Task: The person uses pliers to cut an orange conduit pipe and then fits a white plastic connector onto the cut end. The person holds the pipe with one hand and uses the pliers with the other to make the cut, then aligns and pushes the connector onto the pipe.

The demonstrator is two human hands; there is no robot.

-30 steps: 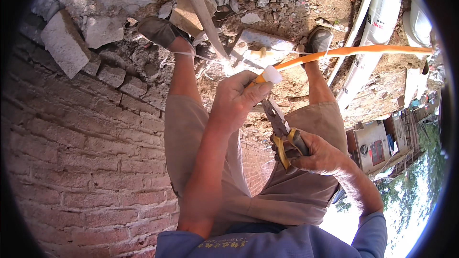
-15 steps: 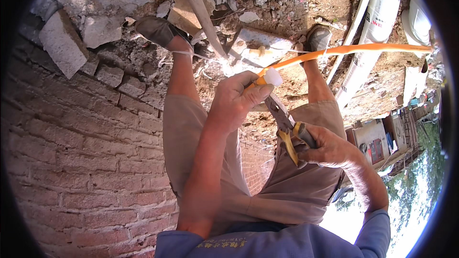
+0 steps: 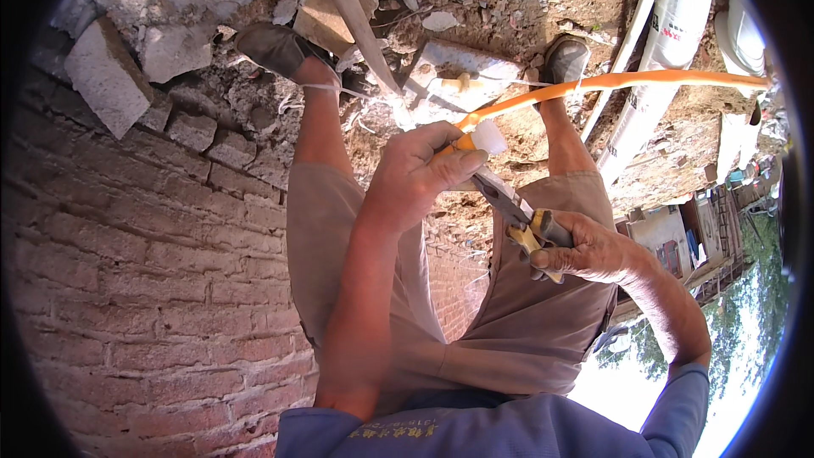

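My left hand point(image 3: 414, 171) is closed round the end of an orange pipe or hose point(image 3: 610, 82), thumb pressed over it. From that grip sticks out a short white plug-like end piece point(image 3: 488, 137), its exact kind unclear. In my right hand point(image 3: 593, 248) is a pair of pliers point(image 3: 505, 202) with yellow and dark handles. Their jaws point up and left, close beneath my left thumb and the white piece. Whether the jaw tips touch anything is hidden by my left fingers.
A brick wall point(image 3: 153, 254) rises along the left. Beyond my hands, a wooden handle point(image 3: 356, 21) slants over rubble near a concrete chunk point(image 3: 112, 76). My feet stand either side of a flat slab point(image 3: 462, 64). White pipes point(image 3: 670, 42) lie at the right.
The pliers' handles have come closer together in my right hand, which has shifted slightly up and right. The white end piece has moved a little to the right.
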